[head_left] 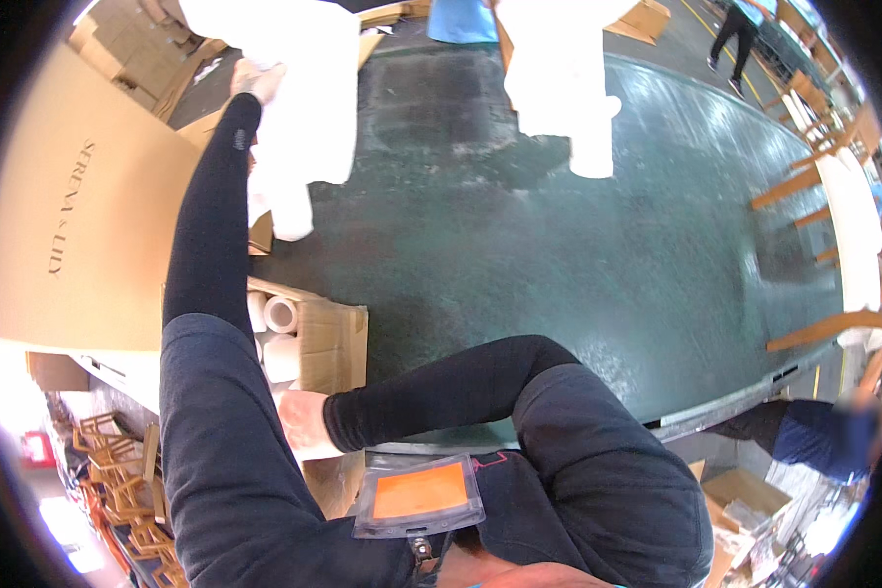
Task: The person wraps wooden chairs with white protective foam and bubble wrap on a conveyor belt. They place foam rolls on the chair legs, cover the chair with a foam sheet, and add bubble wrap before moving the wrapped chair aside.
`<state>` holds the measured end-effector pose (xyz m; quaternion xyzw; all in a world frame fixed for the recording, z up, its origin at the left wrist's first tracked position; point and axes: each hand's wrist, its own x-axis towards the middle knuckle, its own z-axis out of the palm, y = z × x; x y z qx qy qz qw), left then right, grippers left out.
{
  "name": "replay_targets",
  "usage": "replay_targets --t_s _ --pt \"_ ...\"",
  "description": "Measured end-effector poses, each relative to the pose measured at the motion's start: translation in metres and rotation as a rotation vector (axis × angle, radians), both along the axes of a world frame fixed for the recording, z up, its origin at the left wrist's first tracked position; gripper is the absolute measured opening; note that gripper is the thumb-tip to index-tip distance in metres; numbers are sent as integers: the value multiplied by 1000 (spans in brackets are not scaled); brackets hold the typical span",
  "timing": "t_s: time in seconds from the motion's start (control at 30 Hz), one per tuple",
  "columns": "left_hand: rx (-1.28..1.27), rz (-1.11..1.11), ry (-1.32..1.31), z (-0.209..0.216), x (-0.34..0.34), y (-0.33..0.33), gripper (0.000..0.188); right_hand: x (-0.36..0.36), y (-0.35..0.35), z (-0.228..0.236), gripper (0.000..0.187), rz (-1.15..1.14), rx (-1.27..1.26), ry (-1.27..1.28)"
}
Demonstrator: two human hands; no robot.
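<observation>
My left arm reaches far forward. At its end my left hand (257, 80) has its fingers curled at the edge of a large white piece (309, 108), so bright that its detail is washed out. Close to my body, my right hand (306, 423) lies by an open cardboard box (333, 338) holding several white rolls (281, 314). My left sleeve covers the right fingers, so what they touch is hidden. Another bright white piece (559, 73), with a brown edge along its left side, rests on the far part of the dark green table (519, 265).
A tall cardboard carton (88, 206) stands at my left. White-seated wooden chairs (848, 216) line the right side. One person (740, 34) stands far right, another (828, 436) at the near right. Wooden frames (118, 480) are piled low at left.
</observation>
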<state>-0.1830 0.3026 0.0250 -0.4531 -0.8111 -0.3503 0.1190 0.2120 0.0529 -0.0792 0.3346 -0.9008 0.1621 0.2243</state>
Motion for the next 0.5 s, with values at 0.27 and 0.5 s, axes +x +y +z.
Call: replay_targets --t_s 0.27,0.5 --pt "-118 220 7 -3 26 -4 65 206 93 6 12 -326 -161 -333" --pt "-64 218 -62 -26 44 -8 81 406 213 63 12 -695 47 -612"
